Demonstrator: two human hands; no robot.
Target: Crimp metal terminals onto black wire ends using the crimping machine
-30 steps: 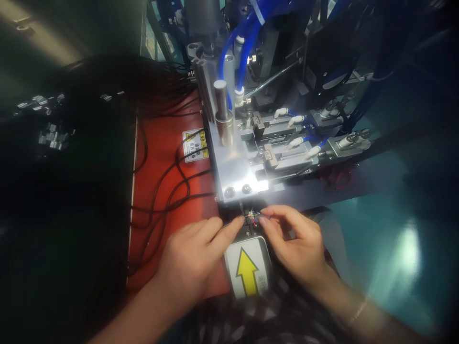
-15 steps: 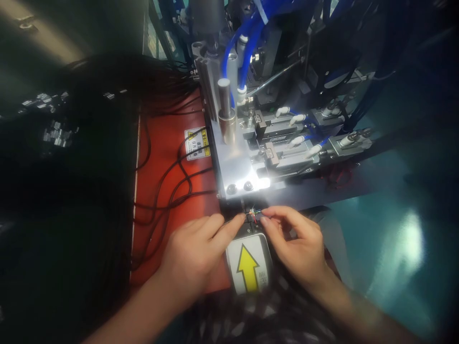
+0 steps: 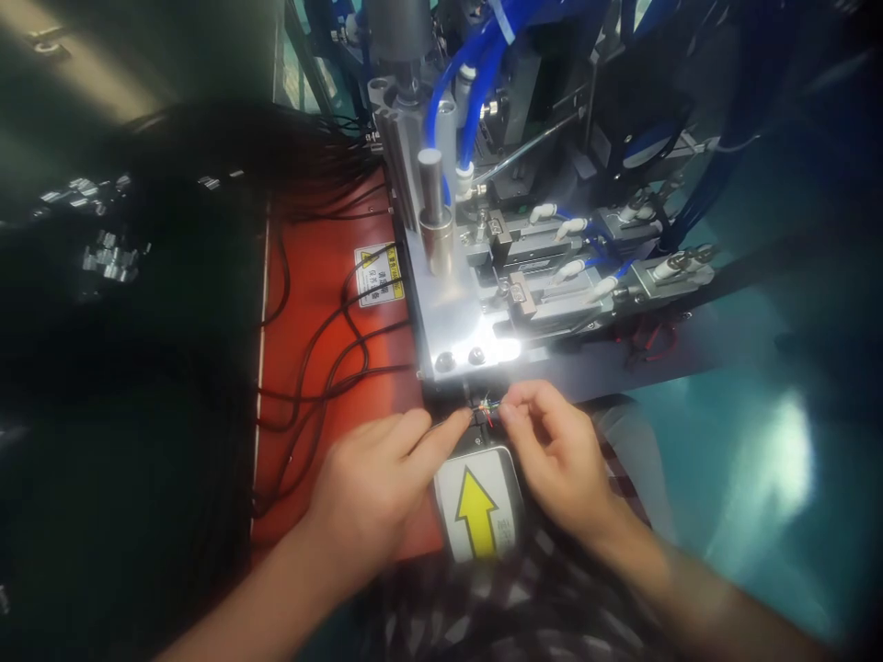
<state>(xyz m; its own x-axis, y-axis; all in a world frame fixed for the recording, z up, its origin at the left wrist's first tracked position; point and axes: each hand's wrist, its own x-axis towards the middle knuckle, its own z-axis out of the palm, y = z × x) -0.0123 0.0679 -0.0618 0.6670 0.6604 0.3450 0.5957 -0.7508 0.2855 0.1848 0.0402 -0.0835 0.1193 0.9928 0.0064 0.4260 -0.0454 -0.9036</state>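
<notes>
Below the metal block (image 3: 447, 317), I see the left hand (image 3: 376, 478) unmoved at the coloured wires (image 3: 486, 407), its grip hidden, the right hand (image 3: 562, 455) pinching them, fingers more curled than before.

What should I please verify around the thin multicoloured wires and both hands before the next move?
1. Right hand on the thin multicoloured wires: ok, thumb and index finger pinch their right side.
2. Left hand grip: cannot tell; the index fingertip is at their left side.
3. Wire ends aligned: cannot tell, too small.
4. Clearance under the shiny silver metal block: cannot tell from this view.
5. Yellow printed arrow uncovered by the hands: ok.
6. Slim black cables tidy: not ok, looped loosely over the red flat surface.
</notes>
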